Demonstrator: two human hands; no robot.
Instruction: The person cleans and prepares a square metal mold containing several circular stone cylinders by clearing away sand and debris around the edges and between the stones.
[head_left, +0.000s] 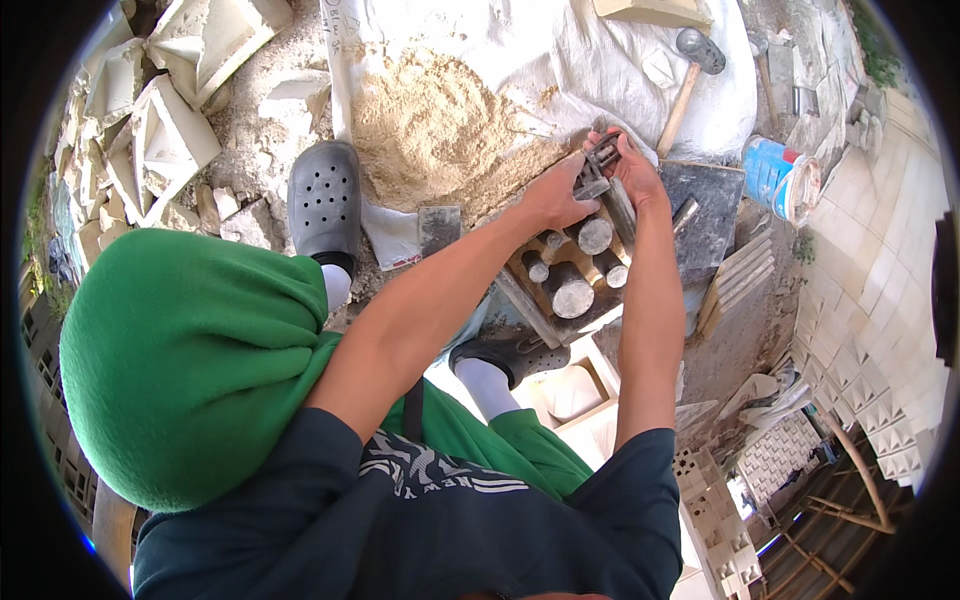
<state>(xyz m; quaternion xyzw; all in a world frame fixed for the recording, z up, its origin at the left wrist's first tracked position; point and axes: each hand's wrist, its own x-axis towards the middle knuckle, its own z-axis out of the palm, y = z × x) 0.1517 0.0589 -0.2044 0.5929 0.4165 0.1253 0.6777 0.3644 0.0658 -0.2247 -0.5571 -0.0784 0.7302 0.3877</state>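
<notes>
Between my forearms sits a box-like mould (pixel 544 312) with dusty wooden sides. Several grey cylinders (pixel 573 297), thick and thin, stand inside it. My left hand (pixel 556 196) is closed around a grey piece at the mould's far end, its fingers partly hidden. Across from it, my right hand (pixel 640 178) grips the same end from the right, thumb and fingertips bent over a dark metal fitting (pixel 604 153). The two hands nearly meet there. Exactly how the fitting joins the mould I cannot tell.
Sandy powder (pixel 430 125) is heaped on a white sheet (pixel 480 28) beyond the mould. A mallet (pixel 680 105) lies at the far right, near a blue-and-white bucket (pixel 782 182). Cast blocks (pixel 170 140) are piled at left. Wooden strips (pixel 738 282) lean right of the mould.
</notes>
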